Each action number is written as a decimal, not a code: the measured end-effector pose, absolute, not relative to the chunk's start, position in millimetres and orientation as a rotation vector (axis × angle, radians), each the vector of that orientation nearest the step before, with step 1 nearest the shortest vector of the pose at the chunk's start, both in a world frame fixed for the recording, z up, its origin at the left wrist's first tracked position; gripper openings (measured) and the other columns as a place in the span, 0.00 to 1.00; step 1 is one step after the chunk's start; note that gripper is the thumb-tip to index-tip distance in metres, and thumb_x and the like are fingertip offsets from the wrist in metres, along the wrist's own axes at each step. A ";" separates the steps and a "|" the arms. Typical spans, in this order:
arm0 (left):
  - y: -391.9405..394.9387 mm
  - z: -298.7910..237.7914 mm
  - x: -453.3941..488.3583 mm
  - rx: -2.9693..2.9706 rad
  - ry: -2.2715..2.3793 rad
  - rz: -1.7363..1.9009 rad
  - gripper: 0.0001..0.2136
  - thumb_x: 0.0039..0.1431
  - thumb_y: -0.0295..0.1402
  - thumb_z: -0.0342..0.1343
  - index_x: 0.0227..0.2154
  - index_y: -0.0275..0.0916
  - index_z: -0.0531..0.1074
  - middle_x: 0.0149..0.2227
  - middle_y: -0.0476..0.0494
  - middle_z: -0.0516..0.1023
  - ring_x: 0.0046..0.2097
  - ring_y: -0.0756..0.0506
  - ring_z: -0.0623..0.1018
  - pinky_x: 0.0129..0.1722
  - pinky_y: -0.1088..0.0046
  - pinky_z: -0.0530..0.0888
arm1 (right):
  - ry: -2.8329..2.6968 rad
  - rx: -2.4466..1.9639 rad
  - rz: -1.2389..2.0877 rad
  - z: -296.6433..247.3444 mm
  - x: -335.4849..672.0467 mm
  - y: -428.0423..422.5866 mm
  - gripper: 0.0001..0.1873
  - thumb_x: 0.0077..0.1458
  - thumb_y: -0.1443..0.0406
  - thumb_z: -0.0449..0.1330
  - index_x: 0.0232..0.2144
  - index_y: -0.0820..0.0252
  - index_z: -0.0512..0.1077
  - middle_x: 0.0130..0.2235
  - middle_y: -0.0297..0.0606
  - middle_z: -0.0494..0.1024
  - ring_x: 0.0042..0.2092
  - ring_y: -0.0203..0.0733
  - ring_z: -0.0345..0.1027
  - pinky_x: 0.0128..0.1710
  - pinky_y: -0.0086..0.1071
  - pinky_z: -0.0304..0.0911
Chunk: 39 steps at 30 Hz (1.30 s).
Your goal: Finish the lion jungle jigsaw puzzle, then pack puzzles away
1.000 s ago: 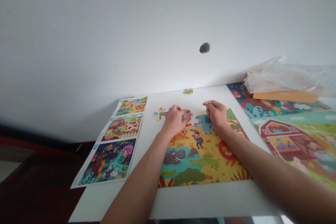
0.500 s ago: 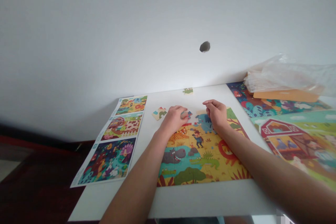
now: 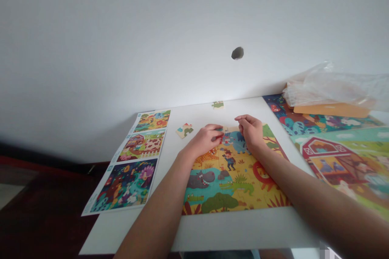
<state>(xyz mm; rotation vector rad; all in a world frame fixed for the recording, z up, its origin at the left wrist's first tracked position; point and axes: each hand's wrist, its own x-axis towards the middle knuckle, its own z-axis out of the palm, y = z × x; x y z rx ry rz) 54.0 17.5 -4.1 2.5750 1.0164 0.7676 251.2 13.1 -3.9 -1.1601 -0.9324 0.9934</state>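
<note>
An animal jigsaw puzzle (image 3: 238, 178) with a hippo, crocodiles and a lion lies on the white table. My left hand (image 3: 208, 139) is at its upper left, thumb and fingers closed at the left edge of a puzzle piece (image 3: 226, 138). That piece sits against the blue elephant section (image 3: 237, 141); whether it is fully locked in cannot be seen. Over the elephant's right side rests my right hand (image 3: 251, 131), index finger stretched left, the other fingers loosely curled, with nothing visible in it. My left hand hides part of the puzzle's upper-left corner.
Loose puzzle pieces lie beyond my left hand (image 3: 184, 130) and near the wall (image 3: 218, 105). A picture sheet (image 3: 129, 162) is at left. On the right are a farm puzzle (image 3: 349, 162), a dark puzzle (image 3: 299, 123) and clear plastic bags (image 3: 331, 89) on an orange board.
My left hand has moved slightly right, bringing the puzzle piece down beside the elephant and filling the gap there. My right hand has stayed nearly still.
</note>
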 end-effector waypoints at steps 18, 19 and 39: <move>12.1 0.6 51.9 2.569 0.964 0.737 0.14 0.60 0.24 0.52 0.41 0.46 0.81 0.53 0.42 0.75 0.54 0.43 0.75 0.56 0.61 0.72 | -0.927 -1.164 0.996 -2.1 250.2 11.6 0.09 0.42 0.65 0.57 0.28 0.61 0.75 0.15 0.26 0.61 0.18 0.30 0.48 0.18 0.27 0.41; 11.5 1.2 52.2 2.570 0.965 0.736 0.14 0.60 0.24 0.52 0.40 0.45 0.81 0.53 0.42 0.75 0.54 0.42 0.75 0.56 0.61 0.72 | -0.928 -1.163 0.994 -2.3 250.3 11.6 0.09 0.43 0.65 0.57 0.28 0.61 0.75 0.15 0.26 0.61 0.18 0.30 0.48 0.18 0.27 0.41; 12.0 12.1 39.3 2.591 1.319 0.725 0.23 0.49 0.15 0.47 0.37 0.44 0.81 0.42 0.47 0.81 0.47 0.43 0.73 0.51 0.62 0.71 | -0.955 -1.157 1.011 -3.6 250.9 12.3 0.10 0.43 0.64 0.57 0.28 0.62 0.75 0.15 0.26 0.60 0.18 0.30 0.47 0.18 0.27 0.40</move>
